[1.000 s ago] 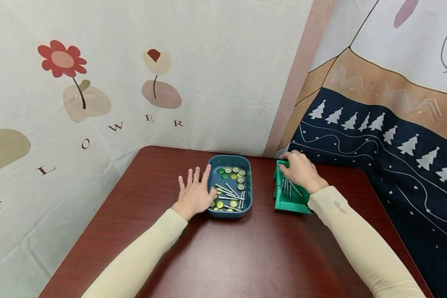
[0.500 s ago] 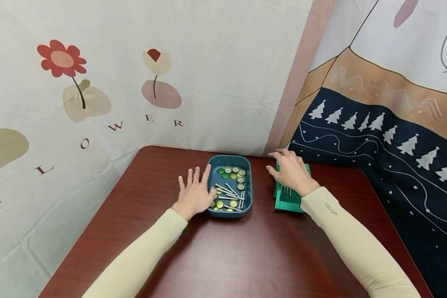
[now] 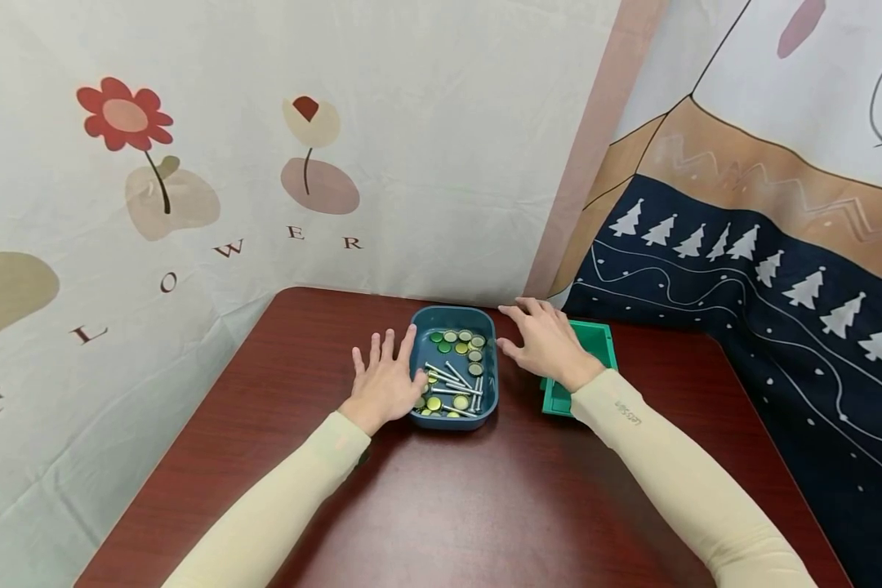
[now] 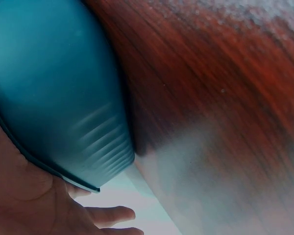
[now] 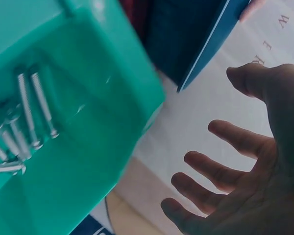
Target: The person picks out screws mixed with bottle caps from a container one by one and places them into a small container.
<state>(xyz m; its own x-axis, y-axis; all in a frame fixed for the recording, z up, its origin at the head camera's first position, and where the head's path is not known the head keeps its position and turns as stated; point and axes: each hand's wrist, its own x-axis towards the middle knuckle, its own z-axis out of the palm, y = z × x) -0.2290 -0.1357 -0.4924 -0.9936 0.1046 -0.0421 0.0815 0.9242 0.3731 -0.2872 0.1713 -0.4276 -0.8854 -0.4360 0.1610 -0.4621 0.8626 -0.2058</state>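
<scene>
My left hand (image 3: 382, 388) rests with spread, straight fingers against the left rim of a blue plastic box (image 3: 491, 400). Its palm lies along the rim in the left wrist view, where the box's outer wall (image 4: 54, 83) shows. Inside the box are several metal screws (image 3: 456, 389) and several yellow, green and silvery bottle caps (image 3: 475, 356). Over the left edge of a green bin (image 3: 595, 339), my right hand (image 3: 547, 341) hangs with loose, spread fingers and holds nothing. Its fingertips point toward the box's right rim. Several more screws (image 5: 36, 105) lie in the bin.
Both containers stand near the back of a dark red wooden table (image 3: 441, 506), with a gap between them. A pale cloth with flower prints (image 3: 441, 147) hangs behind, and a navy cloth with trees (image 3: 742, 278) hangs at the right.
My right hand has moved left from over the green bin toward the blue box, covering the bin's left part in the head view. The left hand and both containers have stayed put.
</scene>
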